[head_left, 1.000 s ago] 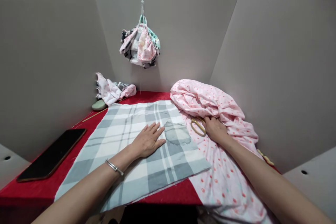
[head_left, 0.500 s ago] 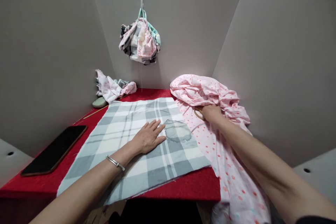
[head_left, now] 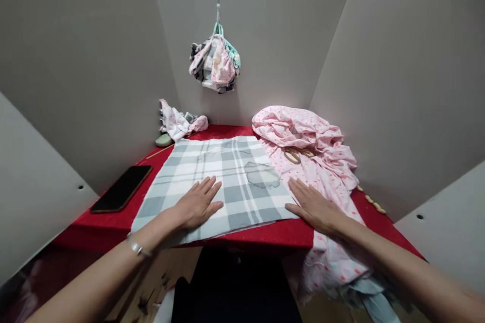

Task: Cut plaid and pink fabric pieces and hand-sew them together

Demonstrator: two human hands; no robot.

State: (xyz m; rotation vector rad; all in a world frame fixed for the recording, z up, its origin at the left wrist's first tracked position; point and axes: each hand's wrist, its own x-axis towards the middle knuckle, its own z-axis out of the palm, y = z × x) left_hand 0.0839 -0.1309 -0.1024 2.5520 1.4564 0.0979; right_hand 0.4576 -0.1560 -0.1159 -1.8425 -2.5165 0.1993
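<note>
A grey-and-white plaid cloth (head_left: 235, 202) lies flat before me, a round water-like stain on its right half. My left hand (head_left: 199, 204) rests palm down on its left-middle part, fingers spread. Near the cloth's right edge, my right hand (head_left: 312, 207) lies flat with fingers stretched, mostly over the pink dotted fabric (head_left: 295, 123). This fabric is bunched at the back right and hangs over the front edge. Scissors with gold-coloured handles (head_left: 292, 154) lie on it beyond my right hand, their blades hidden.
A black phone (head_left: 122, 189) lies at the left on the red tablecloth (head_left: 265, 232). At the back left are fabric scraps (head_left: 176, 121) and a pale green oval object (head_left: 164, 140). A bundle of scrunchie-like cloth pieces (head_left: 215, 63) hangs before the grey partition (head_left: 273, 50).
My right hand has let go of the scissors and moved toward me to the plaid cloth's right edge. My left hand stays flat on the cloth. The head view has shifted.
</note>
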